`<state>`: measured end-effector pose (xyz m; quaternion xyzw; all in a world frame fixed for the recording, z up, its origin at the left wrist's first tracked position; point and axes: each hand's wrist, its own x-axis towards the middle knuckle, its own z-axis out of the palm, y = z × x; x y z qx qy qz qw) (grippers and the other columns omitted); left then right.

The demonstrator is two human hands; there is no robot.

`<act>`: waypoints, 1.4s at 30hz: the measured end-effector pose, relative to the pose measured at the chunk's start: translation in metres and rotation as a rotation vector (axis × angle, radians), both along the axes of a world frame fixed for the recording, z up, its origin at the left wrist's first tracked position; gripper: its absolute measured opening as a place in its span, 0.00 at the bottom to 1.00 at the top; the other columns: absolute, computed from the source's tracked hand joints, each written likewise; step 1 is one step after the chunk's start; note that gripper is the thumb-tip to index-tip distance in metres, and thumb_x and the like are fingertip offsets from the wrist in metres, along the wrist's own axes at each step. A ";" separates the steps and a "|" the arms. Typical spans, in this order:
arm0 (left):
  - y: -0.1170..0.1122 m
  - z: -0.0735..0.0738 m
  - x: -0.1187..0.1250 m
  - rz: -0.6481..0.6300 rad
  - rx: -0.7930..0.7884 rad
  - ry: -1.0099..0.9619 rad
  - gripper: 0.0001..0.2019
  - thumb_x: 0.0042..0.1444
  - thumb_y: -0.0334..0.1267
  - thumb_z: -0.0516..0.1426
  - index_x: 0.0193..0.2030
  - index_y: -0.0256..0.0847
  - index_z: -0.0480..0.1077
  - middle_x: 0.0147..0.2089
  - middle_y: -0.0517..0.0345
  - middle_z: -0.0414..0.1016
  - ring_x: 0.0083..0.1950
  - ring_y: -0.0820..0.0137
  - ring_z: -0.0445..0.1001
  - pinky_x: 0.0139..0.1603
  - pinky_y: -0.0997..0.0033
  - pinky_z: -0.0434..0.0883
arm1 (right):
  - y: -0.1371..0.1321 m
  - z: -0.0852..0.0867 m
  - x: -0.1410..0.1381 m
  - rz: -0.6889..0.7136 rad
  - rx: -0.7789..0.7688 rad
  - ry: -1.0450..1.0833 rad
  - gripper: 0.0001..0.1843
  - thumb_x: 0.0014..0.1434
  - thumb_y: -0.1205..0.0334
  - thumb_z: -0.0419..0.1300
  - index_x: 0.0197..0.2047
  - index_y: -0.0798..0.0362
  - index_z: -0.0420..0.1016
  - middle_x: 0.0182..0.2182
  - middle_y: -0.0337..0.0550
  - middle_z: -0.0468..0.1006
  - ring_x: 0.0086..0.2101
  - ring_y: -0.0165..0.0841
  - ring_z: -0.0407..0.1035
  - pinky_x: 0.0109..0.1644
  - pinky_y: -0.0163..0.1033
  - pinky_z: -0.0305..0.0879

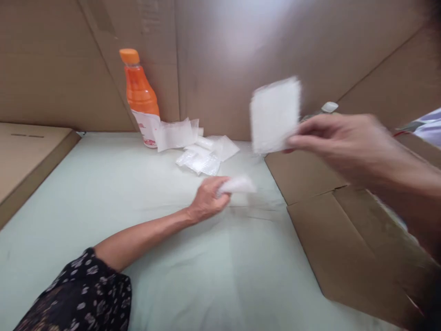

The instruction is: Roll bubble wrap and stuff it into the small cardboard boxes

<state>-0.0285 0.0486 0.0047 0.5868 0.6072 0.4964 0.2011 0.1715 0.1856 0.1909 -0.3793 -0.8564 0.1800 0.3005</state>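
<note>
My right hand (330, 133) is raised over the right side, pinching a flat white square piece (274, 117) by its lower right corner. The piece looks like foam or bubble wrap; motion blur hides which. Lower and nearer the middle, my left hand (209, 197) is closed around a translucent white bubble-wrap piece (239, 185) just above the cloth. Behind my left hand lies a loose pile of white, translucent packing pouches (201, 161), some shiny and bubbled. An orange bottle (142, 94) with an orange cap and white label stands upright at the pile's left end.
A pale green cloth (165, 276) covers the surface. Cardboard panels (213, 69) rise along the back. An open cardboard box (344, 248) with spread flaps is at the right, and a flat carton (31, 156) lies at the left. A whitish cap (330, 107) shows behind my right hand.
</note>
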 end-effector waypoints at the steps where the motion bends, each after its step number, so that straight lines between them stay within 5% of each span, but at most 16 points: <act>1: -0.008 0.004 -0.029 0.074 -0.001 -0.018 0.20 0.54 0.36 0.58 0.54 0.39 0.75 0.53 0.49 0.81 0.56 0.60 0.78 0.63 0.60 0.71 | -0.010 -0.010 -0.031 0.028 -0.085 -0.011 0.03 0.57 0.64 0.70 0.31 0.52 0.83 0.28 0.40 0.82 0.30 0.29 0.73 0.38 0.38 0.66; 5: -0.026 0.005 -0.144 0.344 -0.051 -0.085 0.27 0.59 0.42 0.56 0.64 0.33 0.66 0.58 0.41 0.76 0.59 0.53 0.75 0.63 0.49 0.71 | -0.020 -0.074 -0.156 0.077 -0.331 -0.022 0.04 0.59 0.66 0.65 0.33 0.56 0.79 0.27 0.40 0.80 0.29 0.30 0.75 0.34 0.34 0.66; 8: -0.027 -0.011 -0.191 0.355 -0.096 -0.022 0.42 0.59 0.48 0.59 0.75 0.35 0.48 0.74 0.32 0.55 0.73 0.48 0.61 0.70 0.46 0.64 | -0.022 -0.120 -0.214 0.065 -0.323 -0.123 0.07 0.61 0.61 0.63 0.36 0.56 0.79 0.32 0.44 0.82 0.32 0.34 0.77 0.38 0.38 0.70; 11: -0.028 -0.031 -0.195 0.245 -0.184 0.160 0.45 0.59 0.46 0.59 0.77 0.33 0.43 0.79 0.30 0.42 0.79 0.44 0.48 0.72 0.44 0.61 | -0.036 -0.147 -0.225 0.085 -0.239 -0.161 0.11 0.63 0.61 0.60 0.45 0.54 0.80 0.44 0.47 0.83 0.41 0.38 0.78 0.51 0.46 0.71; 16: -0.019 -0.046 -0.179 0.227 -0.204 0.320 0.38 0.59 0.40 0.56 0.75 0.32 0.53 0.80 0.33 0.45 0.80 0.45 0.47 0.76 0.40 0.49 | -0.055 -0.170 -0.219 0.208 -0.027 -0.298 0.27 0.61 0.70 0.57 0.64 0.52 0.72 0.68 0.53 0.68 0.64 0.47 0.64 0.67 0.55 0.57; 21: 0.011 -0.045 -0.178 0.231 -0.258 0.448 0.33 0.59 0.38 0.54 0.72 0.35 0.60 0.78 0.36 0.53 0.77 0.45 0.54 0.75 0.38 0.50 | -0.048 -0.192 -0.247 0.270 0.112 -0.487 0.27 0.66 0.72 0.49 0.67 0.64 0.66 0.68 0.66 0.64 0.67 0.52 0.58 0.65 0.58 0.54; 24: 0.017 -0.044 -0.177 0.219 -0.276 0.466 0.30 0.59 0.39 0.53 0.69 0.34 0.63 0.76 0.31 0.56 0.75 0.41 0.57 0.71 0.31 0.52 | -0.059 -0.194 -0.248 0.211 0.085 -0.518 0.23 0.68 0.69 0.49 0.64 0.61 0.69 0.68 0.62 0.65 0.66 0.49 0.58 0.65 0.55 0.55; 30: 0.014 -0.048 -0.178 0.252 -0.149 0.478 0.30 0.61 0.55 0.52 0.66 0.44 0.65 0.77 0.42 0.54 0.75 0.29 0.53 0.68 0.19 0.49 | -0.122 -0.187 -0.177 0.263 0.137 -0.442 0.18 0.68 0.61 0.57 0.60 0.48 0.74 0.68 0.47 0.67 0.67 0.41 0.58 0.64 0.48 0.59; 35: -0.021 -0.042 -0.163 0.300 -0.008 0.402 0.33 0.61 0.60 0.56 0.70 0.56 0.58 0.80 0.66 0.44 0.78 0.34 0.46 0.75 0.26 0.44 | -0.162 -0.137 -0.047 0.018 0.370 -0.343 0.17 0.67 0.61 0.57 0.57 0.52 0.76 0.67 0.53 0.69 0.67 0.45 0.61 0.65 0.52 0.60; 39: -0.067 -0.044 -0.142 0.331 0.012 0.439 0.34 0.61 0.53 0.56 0.71 0.43 0.58 0.79 0.47 0.46 0.78 0.37 0.49 0.77 0.31 0.47 | -0.148 -0.087 0.085 -0.423 0.634 -0.411 0.32 0.65 0.56 0.61 0.68 0.59 0.65 0.62 0.67 0.72 0.63 0.56 0.67 0.58 0.60 0.64; 41: -0.090 -0.047 -0.129 0.342 0.002 0.452 0.34 0.61 0.50 0.56 0.70 0.36 0.60 0.77 0.36 0.51 0.77 0.40 0.53 0.76 0.35 0.52 | -0.133 -0.079 0.142 -0.612 0.683 -0.534 0.30 0.63 0.48 0.62 0.63 0.57 0.71 0.41 0.65 0.81 0.42 0.55 0.78 0.41 0.56 0.67; 42: -0.100 -0.049 -0.122 0.342 -0.015 0.457 0.33 0.60 0.48 0.57 0.69 0.35 0.61 0.76 0.34 0.53 0.76 0.42 0.54 0.75 0.38 0.55 | -0.125 -0.080 0.165 -0.635 0.698 -0.576 0.25 0.63 0.42 0.62 0.54 0.52 0.77 0.26 0.54 0.78 0.28 0.47 0.75 0.33 0.51 0.64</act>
